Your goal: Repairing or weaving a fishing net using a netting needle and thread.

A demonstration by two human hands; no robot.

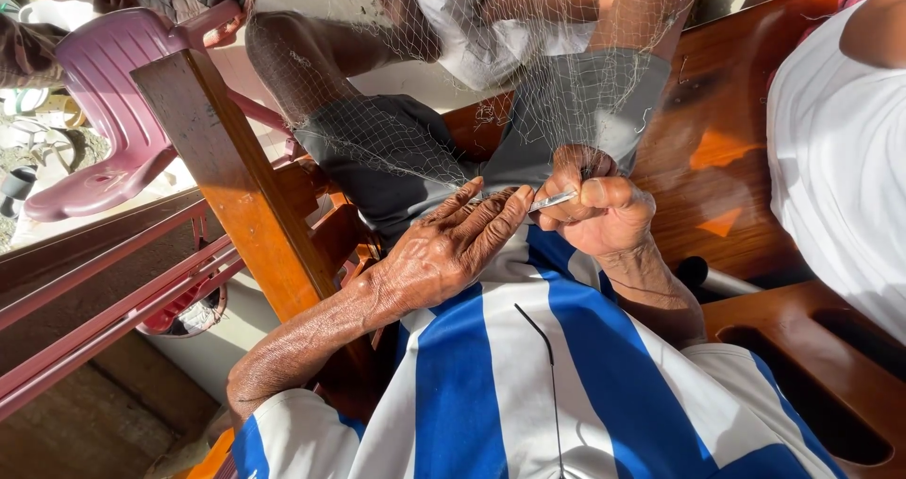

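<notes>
A fine pale fishing net [406, 111] is draped over my knees and grey shorts [576, 101]. My left hand [448, 243] reaches in from the left, fingers stretched together and pinching the net's mesh just over my lap. My right hand [599, 210] is closed around a thin silver metal tool [552, 200], whose tip points left and meets my left fingertips. Both hands touch at the net, above my blue-and-white striped shirt [528, 385]. The thread between the fingers is too fine to see.
I sit on a brown wooden bench [727, 158]. A wooden post [226, 177] and red railing [104, 290] stand on the left, with a pink plastic chair [109, 92] behind. A person in a white shirt [840, 158] sits at the right; another person's legs [491, 16] are at the top.
</notes>
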